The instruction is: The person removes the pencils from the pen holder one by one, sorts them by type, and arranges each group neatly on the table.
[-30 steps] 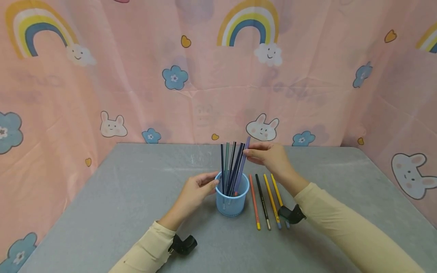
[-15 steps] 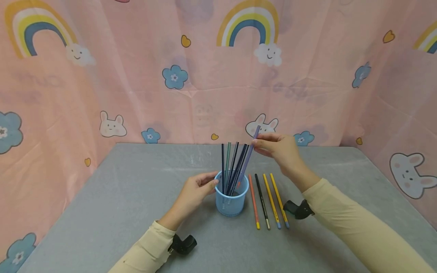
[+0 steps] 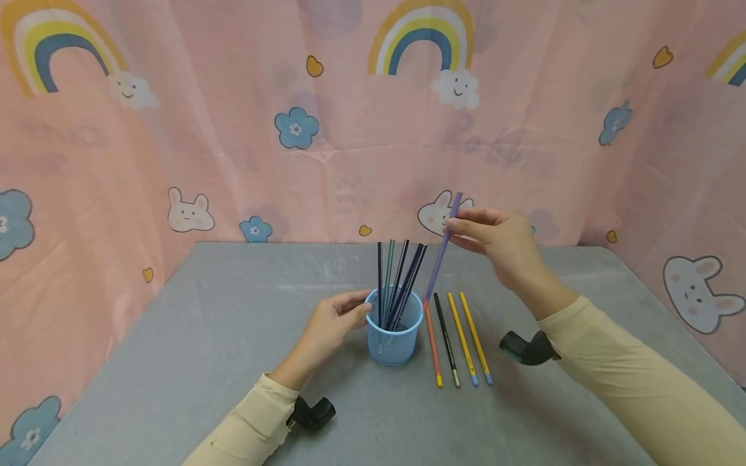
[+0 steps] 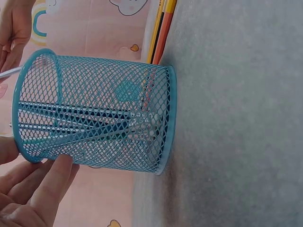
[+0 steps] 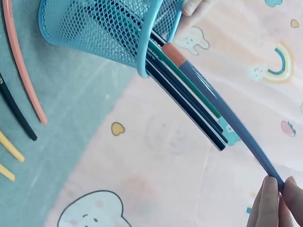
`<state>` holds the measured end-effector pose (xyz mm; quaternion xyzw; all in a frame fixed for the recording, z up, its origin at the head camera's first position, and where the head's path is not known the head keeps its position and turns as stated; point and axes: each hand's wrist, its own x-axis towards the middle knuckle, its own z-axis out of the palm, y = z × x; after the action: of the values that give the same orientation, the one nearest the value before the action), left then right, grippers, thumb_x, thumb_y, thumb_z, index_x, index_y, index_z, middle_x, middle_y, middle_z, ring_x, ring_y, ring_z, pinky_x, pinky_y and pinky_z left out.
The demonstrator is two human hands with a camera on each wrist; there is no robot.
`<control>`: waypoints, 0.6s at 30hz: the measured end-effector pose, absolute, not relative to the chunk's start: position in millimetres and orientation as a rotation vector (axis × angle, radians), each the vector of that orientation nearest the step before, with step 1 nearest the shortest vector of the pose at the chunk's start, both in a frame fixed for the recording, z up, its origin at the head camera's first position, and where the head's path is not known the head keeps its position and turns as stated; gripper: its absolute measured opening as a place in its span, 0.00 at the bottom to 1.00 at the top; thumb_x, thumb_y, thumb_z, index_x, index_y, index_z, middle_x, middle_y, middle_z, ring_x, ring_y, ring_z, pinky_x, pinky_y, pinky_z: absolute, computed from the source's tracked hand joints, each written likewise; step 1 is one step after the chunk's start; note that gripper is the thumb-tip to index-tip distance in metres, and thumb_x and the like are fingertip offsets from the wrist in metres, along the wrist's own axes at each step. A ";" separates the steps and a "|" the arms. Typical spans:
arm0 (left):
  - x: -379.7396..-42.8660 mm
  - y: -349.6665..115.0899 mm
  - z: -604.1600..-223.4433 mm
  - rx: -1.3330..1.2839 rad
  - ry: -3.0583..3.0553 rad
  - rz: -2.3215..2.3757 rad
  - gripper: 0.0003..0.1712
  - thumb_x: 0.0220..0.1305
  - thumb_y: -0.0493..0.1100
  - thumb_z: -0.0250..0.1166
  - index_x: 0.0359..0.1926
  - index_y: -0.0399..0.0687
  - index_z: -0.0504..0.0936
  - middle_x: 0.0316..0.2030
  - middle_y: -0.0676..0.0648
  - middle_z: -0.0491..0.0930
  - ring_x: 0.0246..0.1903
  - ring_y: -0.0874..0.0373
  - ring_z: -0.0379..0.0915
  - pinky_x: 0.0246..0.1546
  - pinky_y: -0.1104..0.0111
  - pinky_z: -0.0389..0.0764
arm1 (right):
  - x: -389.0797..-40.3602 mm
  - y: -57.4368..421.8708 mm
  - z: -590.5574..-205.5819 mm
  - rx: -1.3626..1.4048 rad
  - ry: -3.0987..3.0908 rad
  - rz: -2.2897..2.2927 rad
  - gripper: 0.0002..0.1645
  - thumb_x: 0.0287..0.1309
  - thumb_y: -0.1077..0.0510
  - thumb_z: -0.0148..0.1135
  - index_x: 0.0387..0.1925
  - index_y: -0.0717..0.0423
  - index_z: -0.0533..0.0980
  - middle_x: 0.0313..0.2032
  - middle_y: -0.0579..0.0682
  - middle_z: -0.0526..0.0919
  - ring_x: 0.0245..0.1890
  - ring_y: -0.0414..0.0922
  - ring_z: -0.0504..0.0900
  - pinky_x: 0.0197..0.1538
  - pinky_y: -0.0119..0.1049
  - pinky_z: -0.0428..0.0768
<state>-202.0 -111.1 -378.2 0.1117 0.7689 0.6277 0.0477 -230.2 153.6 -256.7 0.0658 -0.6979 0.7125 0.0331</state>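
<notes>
My left hand grips the near-left rim of a light blue mesh pencil cup, thumb at the rim and fingers along its side. The cup stands upright on the table. Several dark pencils and a green one lean inside it. Between thumb and fingertips, my right hand pinches a purple pencil by its upper end. That pencil slants down to the left. Its orange lower end is out of the cup, just past the right rim in the head view.
Right of the cup, an orange pencil, a black pencil and two yellow pencils lie side by side on the grey table. A pink printed curtain hangs behind the table's far edge.
My right hand has moved up and to the right, drawing the purple pencil out of the cup. The left hand has stayed at the rim.
</notes>
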 end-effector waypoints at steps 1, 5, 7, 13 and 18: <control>-202.2 -111.1 -378.1 0.340 2.343 1.916 0.21 0.71 0.40 0.61 0.62 0.36 0.77 0.58 0.36 0.80 0.58 0.44 0.79 0.53 0.62 0.86 | -229.7 155.5 -255.8 0.207 -2.153 2.181 0.01 0.57 0.58 0.72 0.32 0.47 0.86 0.31 0.38 0.88 0.34 0.34 0.87 0.44 0.28 0.87; -202.1 -111.6 -378.7 0.346 2.333 1.919 0.21 0.71 0.40 0.61 0.62 0.35 0.77 0.58 0.36 0.80 0.58 0.43 0.79 0.53 0.63 0.86 | -228.7 166.3 -254.9 0.215 -2.216 2.096 0.04 0.59 0.56 0.70 0.32 0.42 0.86 0.32 0.36 0.88 0.34 0.32 0.88 0.43 0.25 0.86; -201.9 -111.9 -379.3 0.343 2.326 1.921 0.21 0.71 0.39 0.61 0.62 0.35 0.77 0.58 0.36 0.80 0.58 0.43 0.78 0.53 0.63 0.86 | -228.9 172.4 -256.1 0.214 -2.244 2.063 0.04 0.60 0.56 0.70 0.33 0.41 0.86 0.32 0.35 0.88 0.35 0.32 0.88 0.43 0.24 0.86; -201.1 -112.3 -379.8 0.326 2.336 1.921 0.21 0.71 0.39 0.61 0.62 0.35 0.77 0.58 0.36 0.80 0.58 0.44 0.79 0.53 0.63 0.86 | -230.3 190.9 -264.9 0.160 -2.288 2.043 0.06 0.60 0.57 0.69 0.31 0.40 0.86 0.31 0.35 0.88 0.34 0.31 0.87 0.41 0.24 0.87; -201.9 -111.6 -378.8 0.316 2.344 1.914 0.22 0.71 0.40 0.61 0.62 0.37 0.77 0.59 0.37 0.80 0.57 0.46 0.79 0.52 0.63 0.86 | -232.0 206.7 -277.3 0.093 -2.453 1.893 0.11 0.63 0.55 0.66 0.46 0.51 0.85 0.31 0.29 0.87 0.35 0.28 0.86 0.43 0.24 0.86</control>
<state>-201.9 -111.6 -378.8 0.1038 0.7695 0.6282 0.0494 -232.0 206.7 -277.3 0.0301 -0.7911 0.6106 0.0209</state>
